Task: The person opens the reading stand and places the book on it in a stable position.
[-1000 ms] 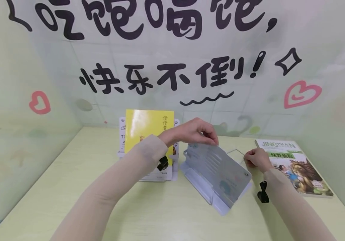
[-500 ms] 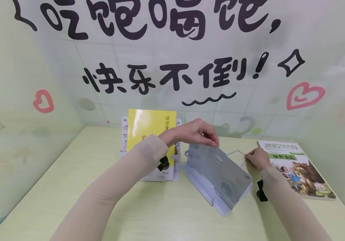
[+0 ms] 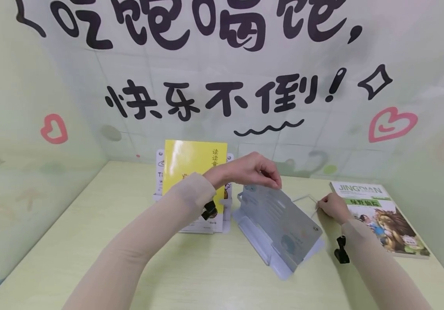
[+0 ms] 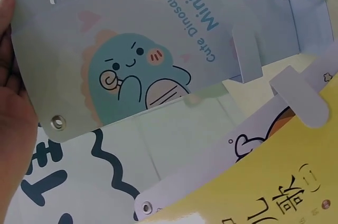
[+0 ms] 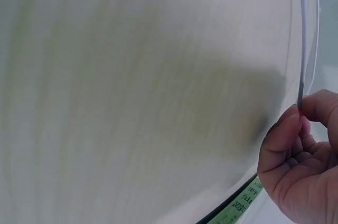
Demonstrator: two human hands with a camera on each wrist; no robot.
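A pale book stand (image 3: 284, 224) with a dinosaur print stands tilted at an angle on the table. My left hand (image 3: 254, 171) pinches the top edge of its back panel (image 4: 174, 49), thumb and fingers close together. Behind the panel, a thin wire support leg (image 3: 303, 196) sticks out to the right. Its bent end is pinched between thumb and fingertips of my right hand (image 3: 334, 206); the right wrist view shows the wire (image 5: 302, 39) running up from that pinch.
Left of this stand, a second book stand (image 3: 226, 211) holds a yellow book (image 3: 187, 163) upright. Another book (image 3: 386, 228) with a lion on its cover lies flat right of my right hand. A printed wall sheet (image 3: 190, 137) rises behind the table (image 3: 222, 275).
My right hand has shifted slightly right and toward me with the wire leg's end. The stand has tipped slightly, while my left hand keeps its grip on the top edge.
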